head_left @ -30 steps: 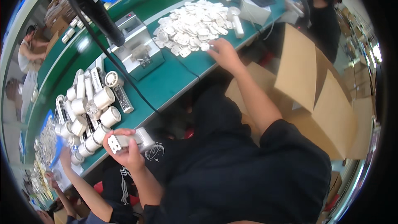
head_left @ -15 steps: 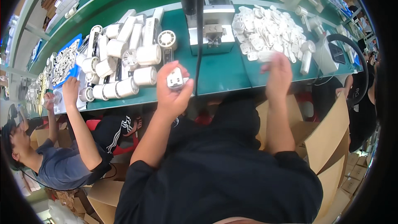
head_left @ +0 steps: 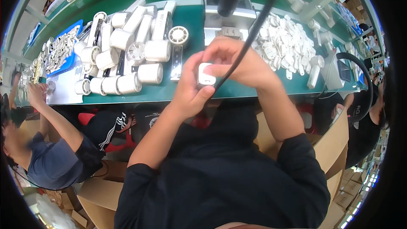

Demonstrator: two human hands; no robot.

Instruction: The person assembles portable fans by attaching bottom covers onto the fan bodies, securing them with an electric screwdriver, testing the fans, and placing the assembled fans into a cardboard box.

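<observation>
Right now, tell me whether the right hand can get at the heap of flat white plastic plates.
Probably yes: the heap of plates lies near the right hand, mostly uncovered. That hand is busy at the white plastic part in the left hand, though, and a black cable hangs nearby.

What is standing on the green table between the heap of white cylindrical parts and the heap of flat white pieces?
In the head view, a grey metal machine, partly hidden by the right hand.
</observation>
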